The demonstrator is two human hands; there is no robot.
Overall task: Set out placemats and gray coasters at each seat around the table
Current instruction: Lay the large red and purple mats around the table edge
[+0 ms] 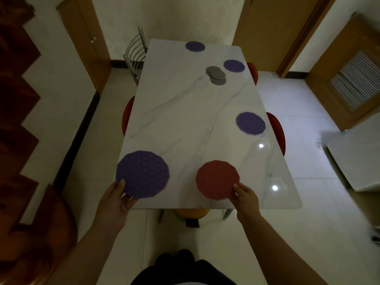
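While both hands grip a mat at the near end of the table (185, 120), I read the layout outward from those two grips. My left hand (115, 199) pinches the near edge of the purple mat (143, 174), thumb on top, fingers curled beneath; that mat overhangs the table's near left corner. My right hand (245, 199) pinches the near right edge of the red mat (217, 179), thumb on top; the red mat lies flat on the marble top, just right of the purple one, the two apart.

Beyond the right-hand grip, along the table's right edge, a second purple mat (250, 123) lies flat. Farther on, a third purple mat (234, 66) sits near the same edge, and a fourth (195, 46) lies at the far end.

Just left of the third mat, the gray coasters (216, 75) lie in an overlapping pile, well away from both grips. I cannot count them reliably.

Red chair seats (276, 130) show past both long edges. A metal chair back (135, 52) stands at the far left corner. A yellow stool (192, 212) sits under the near end, between my hands.
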